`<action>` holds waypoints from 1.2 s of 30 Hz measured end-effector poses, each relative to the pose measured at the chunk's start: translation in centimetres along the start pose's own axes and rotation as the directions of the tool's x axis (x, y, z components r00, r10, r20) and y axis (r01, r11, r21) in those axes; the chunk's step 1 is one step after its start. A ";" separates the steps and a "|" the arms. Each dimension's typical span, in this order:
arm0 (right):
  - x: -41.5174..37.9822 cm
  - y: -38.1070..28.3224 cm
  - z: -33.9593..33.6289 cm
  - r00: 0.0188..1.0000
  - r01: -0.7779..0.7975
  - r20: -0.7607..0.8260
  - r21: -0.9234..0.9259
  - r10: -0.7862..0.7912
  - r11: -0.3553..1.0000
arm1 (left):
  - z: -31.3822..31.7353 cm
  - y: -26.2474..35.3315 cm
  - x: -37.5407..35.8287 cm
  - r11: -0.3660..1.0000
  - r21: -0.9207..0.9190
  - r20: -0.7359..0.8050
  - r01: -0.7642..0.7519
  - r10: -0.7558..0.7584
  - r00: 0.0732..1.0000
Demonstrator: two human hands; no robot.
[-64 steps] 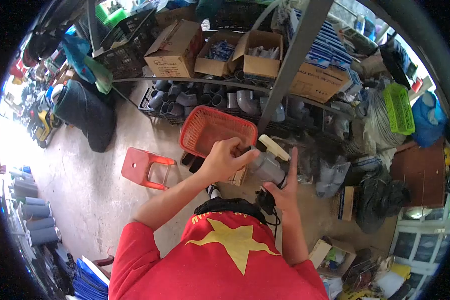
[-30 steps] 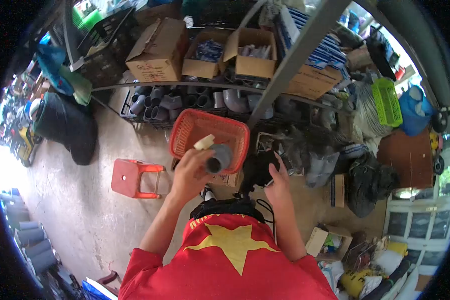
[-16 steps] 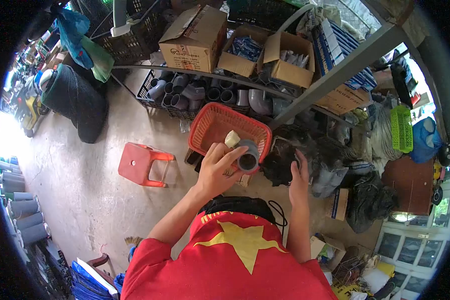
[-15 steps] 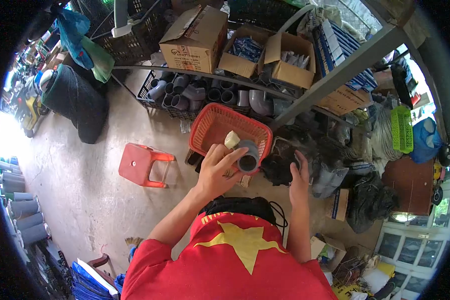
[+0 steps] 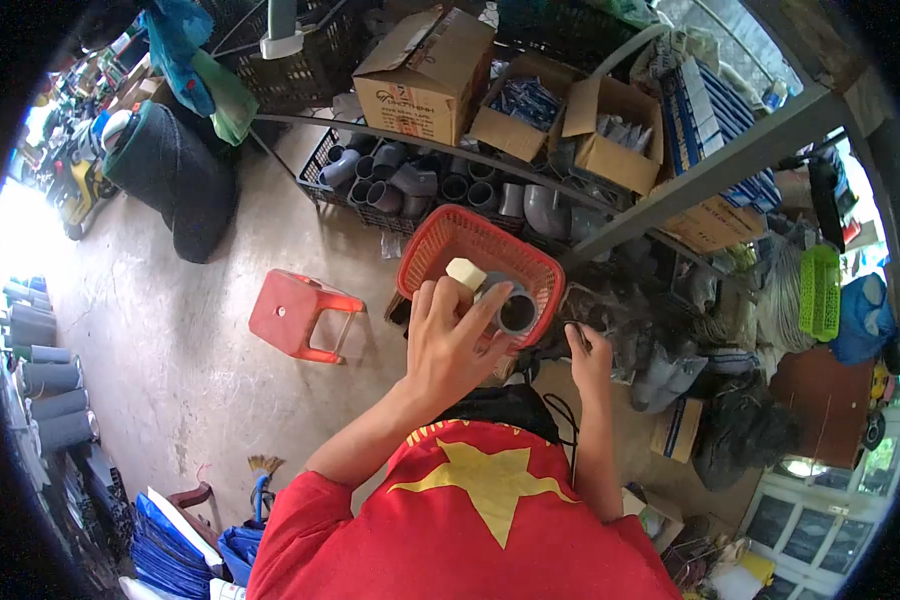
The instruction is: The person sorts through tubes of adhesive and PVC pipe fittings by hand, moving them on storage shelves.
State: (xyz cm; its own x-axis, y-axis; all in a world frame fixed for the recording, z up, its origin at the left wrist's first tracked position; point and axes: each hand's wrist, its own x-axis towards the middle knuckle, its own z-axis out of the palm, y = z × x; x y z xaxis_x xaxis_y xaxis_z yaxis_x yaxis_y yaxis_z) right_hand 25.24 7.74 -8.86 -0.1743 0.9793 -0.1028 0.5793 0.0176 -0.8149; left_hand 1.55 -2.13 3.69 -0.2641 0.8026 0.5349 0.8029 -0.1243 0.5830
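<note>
My left hand (image 5: 448, 335) is closed around a grey plastic pipe fitting (image 5: 517, 313), over the near side of a red plastic basket (image 5: 432, 243). The fitting's round, dark opening faces up toward me. Just past my left fingertips shows a pale cream block (image 5: 465, 271), partly hidden by the fingers. My right hand (image 5: 591, 362) is apart from the fitting, to the right of the basket. Its fingers are drawn together, with a small dark thing at the fingertips that I cannot make out.
A red stool (image 5: 288, 314) stands on the floor at left. Behind the basket, a black crate (image 5: 315, 165) holds several grey pipe fittings. Cardboard boxes (image 5: 410, 105) sit on the shelf above, whose metal post (image 5: 705, 180) slants down at right. Dark plastic bags (image 5: 660, 380) lie beyond my right hand.
My right hand's fingers have gone from spread to drawn together. The left hand still grips the fitting over the basket. The whole view has shifted slightly.
</note>
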 end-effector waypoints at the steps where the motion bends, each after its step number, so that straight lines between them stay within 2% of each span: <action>1: 0.3 -0.2 -0.3 0.997 -0.052 0.058 0.031 0.050 0.998 | 0.0 -0.1 0.1 1.000 0.000 -0.004 0.015 -0.015 1.000; 2: 0.3 -1.0 -0.5 0.967 -0.256 0.067 0.200 0.247 0.946 | 0.1 -0.2 0.1 1.000 -0.004 -0.005 0.028 -0.028 1.000; 5: 1.2 0.7 -0.7 0.910 -0.340 -0.028 0.518 0.413 0.785 | 0.3 0.1 0.7 0.999 0.016 0.007 0.028 -0.028 1.000; 8: 1.6 2.9 -0.2 0.864 -0.322 -0.032 0.732 0.502 0.600 | 0.6 0.3 1.2 1.000 0.001 0.051 0.021 -0.021 0.998; 10: 1.3 3.5 0.0 0.857 -0.308 -0.001 0.800 0.515 0.515 | 1.1 -0.1 1.6 0.997 -0.070 0.084 0.033 -0.028 0.996; 12: 0.4 3.6 0.0 0.875 -0.315 0.050 0.814 0.481 0.489 | 1.9 -1.3 1.6 0.981 -0.183 0.119 0.065 -0.044 0.992; 13: -0.1 2.7 -0.2 0.917 -0.282 0.008 0.717 0.398 0.637 | 2.0 -1.6 1.5 0.930 -0.301 0.198 0.212 -0.156 0.968; 15: -0.9 0.6 -0.8 0.978 -0.173 -0.022 0.464 0.206 0.869 | 2.0 -2.1 1.2 0.730 -0.468 0.387 0.499 -0.338 0.858; 17: -0.9 0.2 -0.5 0.995 0.008 -0.104 0.168 0.010 0.986 | 2.1 -2.6 1.1 0.769 -0.451 0.353 0.453 -0.313 0.882; 19: -1.1 -0.9 -0.9 0.983 0.150 -0.076 -0.167 -0.165 0.974 | 2.2 -3.1 0.8 0.785 -0.451 0.321 0.426 -0.302 0.897; 20: -1.2 -1.0 -0.8 0.980 0.176 -0.033 -0.298 -0.194 0.938 | 2.4 -3.3 0.7 0.782 -0.462 0.305 0.418 -0.303 0.903; 23: -1.5 -1.4 -0.8 0.992 0.043 0.128 -0.265 -0.009 0.963 | 3.5 -4.9 -0.3 0.696 -0.570 0.276 0.437 -0.338 0.900; 24: -1.5 -1.3 -0.6 0.998 0.025 0.068 -0.224 -0.010 0.974 | 3.7 -5.3 -0.5 0.649 -0.615 0.269 0.447 -0.359 0.894; 26: -1.9 -0.9 0.1 0.999 -0.006 -0.046 -0.139 0.000 0.990 | 3.5 -5.5 -0.5 0.414 -0.711 0.362 0.568 -0.477 0.801; 27: -1.9 -0.5 0.3 0.998 0.009 -0.055 -0.152 -0.017 0.988 | 3.4 -5.6 -0.5 0.282 -0.741 0.415 0.610 -0.522 0.745; 29: -1.6 0.3 0.1 0.996 0.044 -0.070 -0.179 -0.058 0.983 | 3.7 -6.2 -1.2 0.380 -0.703 0.379 0.601 -0.515 0.769; 30: -1.3 0.5 -0.2 0.986 0.157 -0.028 -0.177 -0.165 0.972 | 3.7 -6.5 -1.4 0.427 -0.681 0.360 0.595 -0.512 0.780; 33: -1.2 1.1 -0.1 0.915 0.321 -0.111 -0.383 -0.388 0.866 | 3.7 -6.0 -1.4 0.623 -0.639 0.236 0.452 -0.401 0.885; 34: -1.3 0.5 0.0 0.961 0.198 -0.145 -0.236 -0.236 0.951 | 3.8 -6.1 -1.6 0.615 -0.645 0.240 0.454 -0.401 0.884; 36: -1.3 -1.4 -0.5 0.997 0.003 -0.081 -0.053 -0.008 0.999 | 3.9 -6.2 -1.8 0.557 -0.718 0.225 0.416 -0.380 0.897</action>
State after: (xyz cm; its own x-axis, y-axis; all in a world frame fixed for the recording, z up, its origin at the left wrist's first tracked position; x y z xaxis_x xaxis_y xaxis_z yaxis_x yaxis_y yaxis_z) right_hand 25.00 6.54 -7.30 -0.1135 0.9923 -0.0499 0.6202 0.0315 -0.7838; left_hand -0.90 -0.49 -3.28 -0.4213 0.8988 0.1207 -0.0464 -0.1543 0.9869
